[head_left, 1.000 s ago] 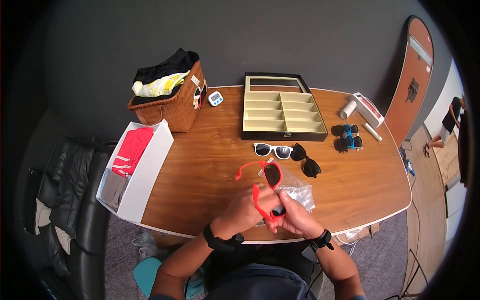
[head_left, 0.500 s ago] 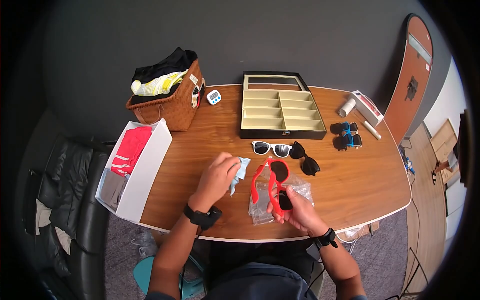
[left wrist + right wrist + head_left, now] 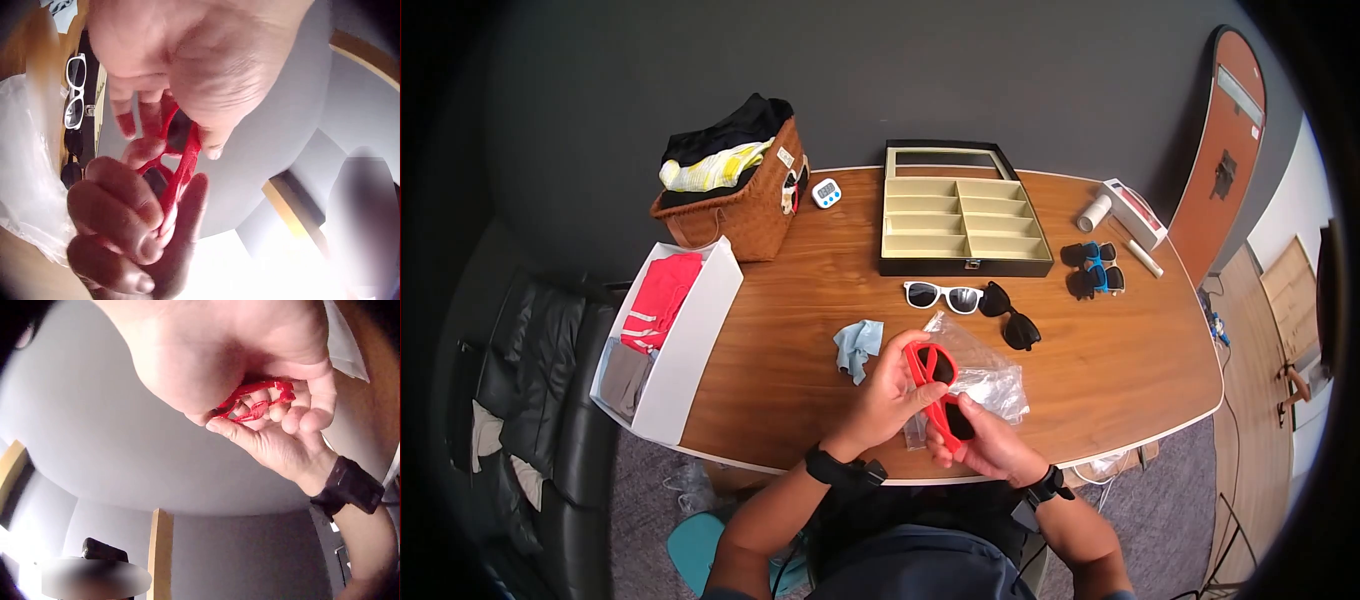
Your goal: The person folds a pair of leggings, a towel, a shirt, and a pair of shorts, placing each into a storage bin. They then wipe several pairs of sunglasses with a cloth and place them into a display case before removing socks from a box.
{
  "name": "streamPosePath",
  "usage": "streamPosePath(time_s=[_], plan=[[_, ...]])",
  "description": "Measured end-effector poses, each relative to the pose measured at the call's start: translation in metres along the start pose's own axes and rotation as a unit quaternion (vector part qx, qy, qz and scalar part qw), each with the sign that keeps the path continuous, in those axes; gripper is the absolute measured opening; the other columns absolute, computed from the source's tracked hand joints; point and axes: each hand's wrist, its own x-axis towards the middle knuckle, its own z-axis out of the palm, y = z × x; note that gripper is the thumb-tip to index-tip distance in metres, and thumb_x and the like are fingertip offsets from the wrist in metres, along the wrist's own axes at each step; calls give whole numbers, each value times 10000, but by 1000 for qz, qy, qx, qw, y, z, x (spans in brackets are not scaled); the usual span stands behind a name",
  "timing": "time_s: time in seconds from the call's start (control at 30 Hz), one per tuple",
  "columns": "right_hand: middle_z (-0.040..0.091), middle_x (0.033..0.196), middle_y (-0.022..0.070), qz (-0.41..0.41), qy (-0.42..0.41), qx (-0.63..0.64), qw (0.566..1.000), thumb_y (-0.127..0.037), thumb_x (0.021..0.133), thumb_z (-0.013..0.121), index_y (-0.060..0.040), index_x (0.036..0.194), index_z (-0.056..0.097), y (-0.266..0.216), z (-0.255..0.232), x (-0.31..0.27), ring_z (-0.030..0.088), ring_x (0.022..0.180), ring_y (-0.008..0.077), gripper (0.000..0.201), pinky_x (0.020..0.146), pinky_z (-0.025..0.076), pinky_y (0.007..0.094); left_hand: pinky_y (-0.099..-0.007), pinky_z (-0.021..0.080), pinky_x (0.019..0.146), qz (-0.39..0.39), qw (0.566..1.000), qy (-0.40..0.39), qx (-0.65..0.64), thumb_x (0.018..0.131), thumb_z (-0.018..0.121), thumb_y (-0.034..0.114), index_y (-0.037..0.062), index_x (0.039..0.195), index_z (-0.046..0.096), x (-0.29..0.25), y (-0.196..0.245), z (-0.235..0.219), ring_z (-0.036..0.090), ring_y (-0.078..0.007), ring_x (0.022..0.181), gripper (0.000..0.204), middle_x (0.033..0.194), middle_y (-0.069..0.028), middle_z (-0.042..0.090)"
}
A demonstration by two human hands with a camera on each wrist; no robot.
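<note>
Both hands hold a pair of red sunglasses point(image 3: 956, 421) with dark lenses above the table's front part. The left hand point(image 3: 886, 397) pinches one end, with its thumb across the frame. Around the other end curl the fingers of the right hand point(image 3: 994, 443). The temples lie folded in toward the lenses. In the left wrist view the red frame point(image 3: 187, 164) spans from one hand to the other. A crumpled light blue cloth point(image 3: 858, 347) lies left of the hands, and a clear plastic bag point(image 3: 992, 385) lies beneath and beside them.
White sunglasses point(image 3: 943, 297) and black sunglasses point(image 3: 1019, 329) lie behind the hands. Farther back stands an open compartment case point(image 3: 966, 268). At left are a white box point(image 3: 700, 350) with clothes, a woven basket point(image 3: 750, 225) and a timer point(image 3: 826, 193). More sunglasses point(image 3: 1097, 279) lie at right.
The left hand first drew away from the sunglasses with the blue cloth, then let it go on the table and returned to grip them. The temples have folded in.
</note>
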Motion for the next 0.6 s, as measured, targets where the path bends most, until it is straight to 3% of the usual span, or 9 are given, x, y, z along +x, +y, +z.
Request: streamPosePath(time_s=[0.1, 0.13, 0.27, 0.37, 0.43, 0.47, 0.5, 0.57, 0.6], plan=[[612, 1025, 136, 5, 6, 51, 999, -518, 1028, 323, -28, 1254, 487, -11, 19, -6, 606, 808, 219, 564, 714, 523, 340, -293, 487, 878, -8, 999, 29, 8, 903, 691, 90, 46, 1357, 323, 3, -1, 4, 597, -151, 982, 587, 1092, -95, 604], [618, 1108, 161, 14, -42, 74, 996, -539, 1015, 329, -23, 1289, 471, -14, 7, -8, 633, 851, 244, 601, 726, 546, 365, -298, 484, 888, 4, 1000, 24, -1, 904, 689, 90, 43, 1355, 327, 4, -3, 4, 594, -156, 994, 580, 1101, -101, 599], [629, 1065, 153, -19, -50, 92, 994, -347, 1001, 515, -19, 1345, 466, -24, -15, -27, 591, 755, 183, 478, 613, 485, 303, -323, 474, 925, 38, 999, -4, -1, 920, 674, 122, 31, 1379, 319, 9, -12, 4, 584, -170, 1041, 587, 1139, -110, 586], [639, 1027, 137, -98, 47, 34, 993, -220, 957, 614, -39, 1354, 480, -42, -26, -49, 574, 696, 144, 456, 576, 454, 261, -334, 458, 946, 25, 999, 34, -13, 919, 678, 163, 36, 1370, 392, 9, -15, 11, 584, -172, 1037, 549, 1172, -96, 580], [646, 1007, 130, -154, 113, -33, 981, -213, 958, 610, -24, 1332, 498, -54, -38, -65, 588, 675, 130, 433, 564, 472, 257, -315, 443, 942, -72, 953, -69, 285, 903, 690, 177, 43, 1261, 533, 3, -16, 3, 572, -168, 1063, 413, 1188, -102, 581], [647, 1000, 124, -173, 140, -52, 974, -207, 961, 604, -18, 1318, 507, -59, -44, -73, 593, 661, 122, 415, 560, 483, 255, -335, 431, 946, -54, 927, -99, 358, 865, 701, 175, 52, 1132, 623, -3, -21, 5, 564, -205, 1087, 305, 1165, -97, 590], [648, 993, 119, -191, 167, -70, 965, -200, 964, 599, -11, 1304, 516, -63, -50, -81, 597, 648, 114, 398, 557, 493, 252, -335, 431, 946, -54, 928, -100, 356, 865, 701, 175, 52, 1132, 623, -8, -28, 2, 564, -205, 1087, 305, 1165, -97, 590], [650, 938, 87, -197, 207, -122, 950, -202, 966, 599, -5, 1277, 538, -69, -62, -98, 598, 634, 108, 373, 554, 503, 242, -378, 421, 961, 75, 821, -187, 534, 834, 690, 154, 61, 1093, 635, -16, -40, -8, 549, -260, 1098, 280, 1118, -98, 597], [648, 907, 67, -186, 240, -161, 939, -204, 966, 601, -5, 1264, 549, -71, -70, -106, 598, 632, 104, 362, 556, 503, 237, -417, 399, 989, 48, 843, -187, 502, 803, 646, 84, 67, 1060, 644, -17, -40, -13, 531, -292, 1112, 257, 1109, -86, 596]])
